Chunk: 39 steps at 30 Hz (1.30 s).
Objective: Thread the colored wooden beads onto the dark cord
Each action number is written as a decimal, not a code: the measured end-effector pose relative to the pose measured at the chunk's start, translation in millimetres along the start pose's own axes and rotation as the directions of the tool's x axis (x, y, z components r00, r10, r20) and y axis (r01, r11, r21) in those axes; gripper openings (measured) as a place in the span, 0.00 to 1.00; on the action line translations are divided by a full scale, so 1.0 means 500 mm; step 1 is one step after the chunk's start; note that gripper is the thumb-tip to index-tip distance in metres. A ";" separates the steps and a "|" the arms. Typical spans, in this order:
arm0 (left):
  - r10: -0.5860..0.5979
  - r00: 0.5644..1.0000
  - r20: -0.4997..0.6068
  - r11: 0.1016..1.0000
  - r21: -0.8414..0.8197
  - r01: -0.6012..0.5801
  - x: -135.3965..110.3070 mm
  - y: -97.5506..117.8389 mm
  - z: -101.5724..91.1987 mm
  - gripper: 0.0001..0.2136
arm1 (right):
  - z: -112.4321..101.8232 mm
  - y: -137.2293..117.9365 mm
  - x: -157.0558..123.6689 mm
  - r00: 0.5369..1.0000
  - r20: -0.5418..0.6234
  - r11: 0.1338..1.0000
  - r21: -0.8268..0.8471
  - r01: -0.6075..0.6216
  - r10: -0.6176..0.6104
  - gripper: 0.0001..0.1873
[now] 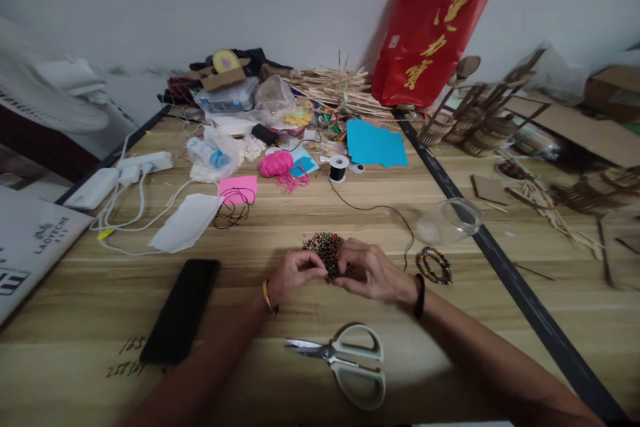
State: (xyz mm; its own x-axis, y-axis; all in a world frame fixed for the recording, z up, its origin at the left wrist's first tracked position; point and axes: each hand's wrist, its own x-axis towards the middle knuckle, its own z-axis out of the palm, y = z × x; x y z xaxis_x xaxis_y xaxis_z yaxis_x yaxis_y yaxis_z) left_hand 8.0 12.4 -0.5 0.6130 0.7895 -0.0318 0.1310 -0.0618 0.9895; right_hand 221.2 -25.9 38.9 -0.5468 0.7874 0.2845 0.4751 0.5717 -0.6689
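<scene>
My left hand [295, 273] and my right hand [373, 272] meet over a small heap of dark multicoloured beads [324, 247] on the wooden table [260, 227]. Both hands have their fingertips pinched together at the near edge of the heap; what they pinch is too small to make out. A thin black cord [385, 210] runs from a black spool [339, 168] toward my right hand. A finished beaded bracelet [434, 265] lies just right of my right wrist. Scissors [345, 357] with pale handles lie in front of my wrists.
A black phone [181, 310] lies at the left front. A clear plastic jar [450, 220] lies on its side to the right. Pink yarn [276, 163], blue paper [375, 145], a pink note [239, 188], a power strip [143, 163], a red bag [433, 27] and wooden sticks crowd the back.
</scene>
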 end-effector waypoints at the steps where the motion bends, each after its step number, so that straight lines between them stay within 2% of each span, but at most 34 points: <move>1: 0.000 1.000 0.007 1.000 0.002 0.000 0.000 -0.002 0.000 0.14 | -0.014 0.003 0.001 0.999 -0.006 0.998 0.052 -0.036 0.037 0.11; 4: -0.008 0.999 0.035 1.000 -0.001 0.008 -0.001 -0.004 -0.001 0.14 | -0.037 0.011 0.001 0.983 -0.098 0.973 0.185 -0.138 0.158 0.14; 6: -0.014 0.999 0.037 1.000 -0.004 0.014 -0.001 -0.003 0.000 0.15 | -0.036 0.013 0.002 0.978 -0.112 0.965 0.213 -0.150 0.177 0.13; 13: -0.001 1.000 -0.001 1.000 -0.009 0.001 0.003 0.013 0.000 0.15 | 0.005 -0.002 0.010 0.998 0.054 0.994 0.111 0.018 -0.024 0.06; 15: -0.015 1.000 -0.022 1.000 -0.016 0.014 0.004 0.017 -0.002 0.15 | 0.003 -0.005 0.009 0.993 0.112 0.995 0.092 0.035 -0.046 0.05; 17: -0.017 0.999 -0.034 1.000 -0.011 0.016 0.004 0.021 -0.005 0.15 | -0.015 -0.008 0.006 0.991 0.135 0.995 0.101 0.001 -0.014 0.06; 18: -0.012 0.999 -0.039 1.000 -0.012 0.011 0.005 0.023 -0.007 0.15 | -0.029 -0.008 0.005 0.994 0.110 0.990 0.135 -0.041 0.026 0.07; 20: 0.003 0.999 -0.034 1.000 -0.004 -0.003 0.006 0.024 -0.010 0.15 | -0.065 -0.009 0.001 0.985 -0.038 0.966 0.207 -0.157 0.169 0.13; 23: 0.028 0.999 -0.021 1.000 -0.011 -0.029 0.005 0.024 -0.011 0.15 | -0.110 -0.011 -0.004 0.922 -0.281 0.926 0.340 -0.164 0.266 0.20; 25: 0.037 0.999 -0.001 0.999 -0.017 -0.037 0.003 0.021 -0.008 0.15 | -0.119 -0.013 -0.005 0.893 -0.337 0.900 0.411 -0.144 0.296 0.20; 27: 0.051 0.998 0.021 0.999 -0.019 -0.050 0.000 0.017 -0.003 0.16 | -0.106 -0.018 -0.004 0.917 -0.277 0.890 0.430 -0.149 0.287 0.19; 30: 0.060 0.996 0.060 0.998 -0.009 -0.060 -0.003 0.011 0.004 0.16 | -0.054 -0.026 -0.003 0.979 -0.045 0.907 0.386 -0.167 0.199 0.16; 32: 0.068 0.995 0.079 0.998 -0.009 -0.068 -0.004 0.009 0.007 0.15 | -0.014 -0.027 -0.006 0.989 0.055 0.927 0.346 -0.145 0.134 0.14; 35: 0.074 0.993 0.095 0.997 0.002 -0.074 -0.004 0.010 0.007 0.14 | 0.031 -0.023 -0.013 0.989 0.085 0.952 0.274 -0.136 0.117 0.13; 39: 0.100 0.990 0.100 0.991 0.074 -0.108 -0.006 0.013 0.003 0.12 | 0.052 -0.012 -0.016 0.986 0.033 0.947 0.277 -0.165 0.162 0.05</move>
State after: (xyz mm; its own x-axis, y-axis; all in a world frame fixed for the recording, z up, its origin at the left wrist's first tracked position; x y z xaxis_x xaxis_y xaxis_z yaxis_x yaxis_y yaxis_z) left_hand 8.2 8.5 5.9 0.6980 0.7141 0.0535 0.1213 -0.1916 0.9740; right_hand 204.6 -42.0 22.7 -0.4848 0.8617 0.1498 0.3488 0.3476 -0.8703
